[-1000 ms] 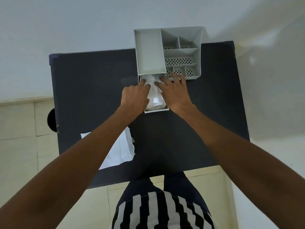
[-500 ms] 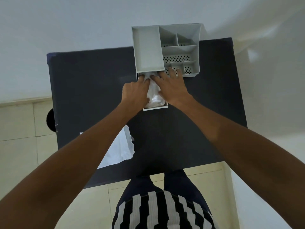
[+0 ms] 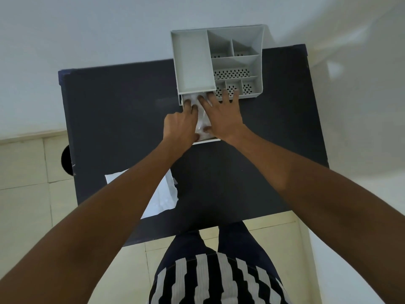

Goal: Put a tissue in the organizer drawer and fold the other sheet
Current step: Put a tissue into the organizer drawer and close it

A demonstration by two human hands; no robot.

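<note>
The grey organizer (image 3: 192,62) stands at the far edge of the black table (image 3: 122,110). Its drawer (image 3: 208,140) is pulled out toward me. A crumpled white tissue (image 3: 202,119) lies inside the drawer, mostly covered by my hands. My left hand (image 3: 180,126) has its fingers curled down onto the tissue's left side. My right hand (image 3: 223,115) lies flat on the tissue with fingers spread, their tips reaching the organizer's front. The other white sheet (image 3: 162,200) lies flat near the table's front left, partly hidden under my left forearm.
The organizer's open top has one long tray and several small perforated compartments (image 3: 232,73). A round dark object (image 3: 65,159) sticks out past the table's left edge. The table sits against a white wall, with a tiled floor below.
Both hands have slid a little farther toward the organizer, pressing the tissue deeper into the drawer. The drawer and the other sheet have not moved.
</note>
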